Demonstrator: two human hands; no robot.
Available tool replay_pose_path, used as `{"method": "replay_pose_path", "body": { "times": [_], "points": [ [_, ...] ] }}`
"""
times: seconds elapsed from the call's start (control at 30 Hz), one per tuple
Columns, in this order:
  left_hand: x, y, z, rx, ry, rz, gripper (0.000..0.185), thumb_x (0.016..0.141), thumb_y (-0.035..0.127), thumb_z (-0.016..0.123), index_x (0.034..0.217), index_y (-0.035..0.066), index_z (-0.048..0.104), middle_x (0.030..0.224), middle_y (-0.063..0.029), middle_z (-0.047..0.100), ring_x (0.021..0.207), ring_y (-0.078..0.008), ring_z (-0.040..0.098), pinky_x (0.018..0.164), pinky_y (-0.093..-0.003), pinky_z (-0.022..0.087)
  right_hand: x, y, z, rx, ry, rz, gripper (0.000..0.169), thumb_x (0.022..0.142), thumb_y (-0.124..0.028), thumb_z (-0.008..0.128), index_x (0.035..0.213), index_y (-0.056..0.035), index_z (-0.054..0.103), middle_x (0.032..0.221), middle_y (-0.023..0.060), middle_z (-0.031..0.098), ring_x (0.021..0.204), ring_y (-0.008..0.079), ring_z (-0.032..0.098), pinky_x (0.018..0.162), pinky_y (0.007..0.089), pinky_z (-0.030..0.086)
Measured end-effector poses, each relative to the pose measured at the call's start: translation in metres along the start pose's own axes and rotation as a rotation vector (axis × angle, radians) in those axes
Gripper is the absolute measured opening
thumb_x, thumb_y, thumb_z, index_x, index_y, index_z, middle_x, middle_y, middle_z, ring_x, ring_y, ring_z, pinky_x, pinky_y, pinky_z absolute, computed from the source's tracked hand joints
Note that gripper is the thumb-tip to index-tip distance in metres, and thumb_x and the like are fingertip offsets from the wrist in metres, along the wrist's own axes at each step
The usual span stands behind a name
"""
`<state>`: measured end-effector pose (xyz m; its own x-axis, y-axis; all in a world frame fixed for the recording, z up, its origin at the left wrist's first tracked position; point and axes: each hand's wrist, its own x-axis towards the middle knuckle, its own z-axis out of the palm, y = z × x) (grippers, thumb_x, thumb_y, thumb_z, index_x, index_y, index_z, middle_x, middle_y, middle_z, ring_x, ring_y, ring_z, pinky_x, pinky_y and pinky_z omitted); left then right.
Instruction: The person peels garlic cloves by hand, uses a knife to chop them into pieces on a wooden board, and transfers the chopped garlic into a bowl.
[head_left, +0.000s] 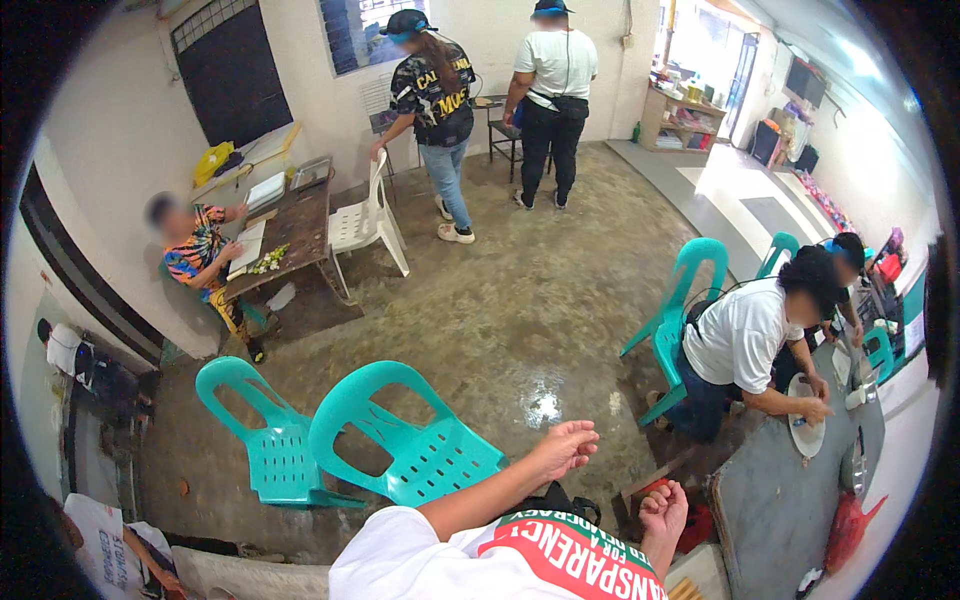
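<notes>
My left hand (568, 448) is held out in front of my body over the wet concrete floor, fingers loosely curled, with nothing visible in it. My right hand (663, 507) is half closed near my waist, palm partly up; whether anything small lies in its fingers cannot be told. Two teal plastic chairs (442, 457) stand at the left of my left arm. Nearest to my right hand is the edge of a grey table (765, 480), with a red object (694, 525) low between them.
A person in white (742, 337) leans over an oval white plate (806, 427) on the grey table. Another person sits at a wooden table (300, 240) beside a white chair (367, 221). Two people stand at the back. A red plastic bag (847, 529) hangs at right.
</notes>
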<state>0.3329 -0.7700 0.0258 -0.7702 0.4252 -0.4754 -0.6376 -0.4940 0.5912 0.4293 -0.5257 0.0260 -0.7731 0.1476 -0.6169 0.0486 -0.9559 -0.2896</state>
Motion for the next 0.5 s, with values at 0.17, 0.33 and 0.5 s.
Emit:
{"method": "replay_pose_path", "body": {
  "times": [0.17,0.33,0.5],
  "points": [
    [0.000,0.002,-0.015,-0.048,0.013,0.031,0.031,0.085,0.014,0.059,0.112,0.009,0.048,0.093,-0.0022,0.058,0.076,-0.0108,0.057,0.058,-0.0237,0.047,0.012,0.006,0.003,-0.012,-0.084,0.062,0.013,0.086,-0.021,0.053,0.079,-0.0108,0.053,0.061,-0.0010,0.048,0.046,0.0098,0.040,0.041,0.0241,0.032],
    [-0.007,0.013,-0.023,-0.094,0.061,0.060,0.030,0.084,0.015,0.060,0.112,0.010,0.049,0.094,-0.0022,0.058,0.077,-0.0115,0.057,0.058,-0.0240,0.047,0.025,0.014,0.019,-0.084,-0.089,0.106,0.011,0.085,-0.020,0.054,0.079,-0.0112,0.053,0.061,-0.0023,0.046,0.046,0.0092,0.040,0.041,0.0238,0.032],
    [-0.014,0.017,-0.026,-0.101,0.090,0.091,0.032,0.084,0.016,0.061,0.112,0.010,0.048,0.093,-0.0026,0.058,0.078,-0.0116,0.057,0.059,-0.0238,0.047,0.036,0.015,0.022,-0.128,-0.010,0.077,0.008,0.084,-0.020,0.055,0.082,-0.0116,0.053,0.057,-0.0039,0.043,0.043,0.0083,0.037,0.037,0.0225,0.030]
  ]
}}
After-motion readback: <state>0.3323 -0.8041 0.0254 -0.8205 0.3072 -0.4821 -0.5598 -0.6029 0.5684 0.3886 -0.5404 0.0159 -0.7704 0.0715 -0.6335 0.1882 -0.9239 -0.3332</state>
